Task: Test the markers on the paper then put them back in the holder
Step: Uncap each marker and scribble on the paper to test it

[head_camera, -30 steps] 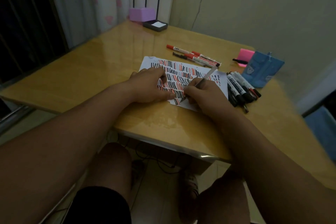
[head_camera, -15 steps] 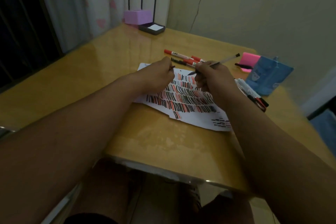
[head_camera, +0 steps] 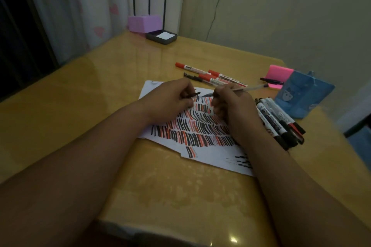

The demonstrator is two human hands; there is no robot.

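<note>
The left hand is pinching a small black cap between curled fingers, with the cap's open end pointing right. Facing it, the right hand is gripping a clear-barrelled pen, fingers wrapped near the dark tip, the barrel slanting away to the right. Tip and cap are sitting just apart, both raised a little above the paper, so the person appears to be capping a pen that has had its test.

The next move is calling for a straight line-up: the tip going squarely into the cap, then a firm push until it seats.

Under the hands, the paper is lying on the worktop, crowded with rows of black and red strokes. Just beyond it several red markers are lying loose, and a heap of black markers is resting beside the right wrist. The blue holder is standing at the far right, near that heap, and looks to be waiting for all of them; how many are left to test cannot be told.
</note>
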